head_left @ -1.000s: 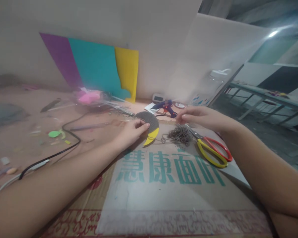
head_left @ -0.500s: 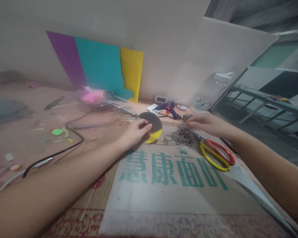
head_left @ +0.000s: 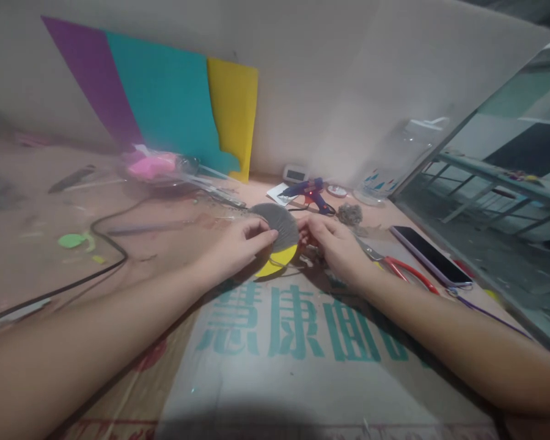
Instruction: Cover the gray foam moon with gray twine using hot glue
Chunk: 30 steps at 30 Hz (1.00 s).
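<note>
A round disc (head_left: pixel 277 235), yellow underneath and mostly covered with wound grey string, lies on the flattened cardboard (head_left: pixel 279 360). My left hand (head_left: pixel 238 244) pinches its left edge. My right hand (head_left: pixel 337 247) has come in to its right edge, fingers curled and pressed against the disc and the string. The loose grey string pile is mostly hidden under my right hand; a small clump of string (head_left: pixel 349 214) lies behind it.
Red and yellow scissors (head_left: pixel 406 272) and a phone (head_left: pixel 431 247) lie to the right. A blue glue gun (head_left: pixel 309 192) sits behind the disc. Purple, teal and yellow sheets (head_left: pixel 165 104) lean on the wall. A black cable (head_left: pixel 96 244) crosses the left side.
My right hand moved left from the string pile near the scissors to the disc's right edge. The left hand kept its hold. The view shifted, showing the phone.
</note>
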Available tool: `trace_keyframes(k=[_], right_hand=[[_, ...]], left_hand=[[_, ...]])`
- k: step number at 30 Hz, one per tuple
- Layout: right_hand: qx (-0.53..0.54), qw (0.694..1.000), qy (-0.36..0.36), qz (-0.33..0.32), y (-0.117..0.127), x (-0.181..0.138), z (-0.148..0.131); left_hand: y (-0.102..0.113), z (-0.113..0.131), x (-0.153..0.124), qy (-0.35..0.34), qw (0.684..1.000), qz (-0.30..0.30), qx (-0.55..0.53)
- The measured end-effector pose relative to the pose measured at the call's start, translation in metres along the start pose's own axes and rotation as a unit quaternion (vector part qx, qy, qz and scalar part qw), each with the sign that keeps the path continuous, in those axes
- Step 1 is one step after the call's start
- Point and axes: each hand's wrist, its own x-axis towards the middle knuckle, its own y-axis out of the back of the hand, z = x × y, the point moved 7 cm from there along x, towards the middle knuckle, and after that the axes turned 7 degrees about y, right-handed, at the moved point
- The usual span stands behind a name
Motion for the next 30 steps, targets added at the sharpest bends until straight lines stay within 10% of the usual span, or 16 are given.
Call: trace_keyframes(k=[14, 30], right_hand=[[-0.268, 0.925, 0.257, -0.084, -0.025, -0.026, -0.035], [-0.287, 0.904, 0.314, -0.046, -0.022, -0.032, -0.045]], left_hand=[[-0.007, -0.007, 0.004, -0.021, 0.991, -0.06, -0.114], [-0.011, -0.001, 0.004, -0.068, 0.987, -0.1, -0.103]])
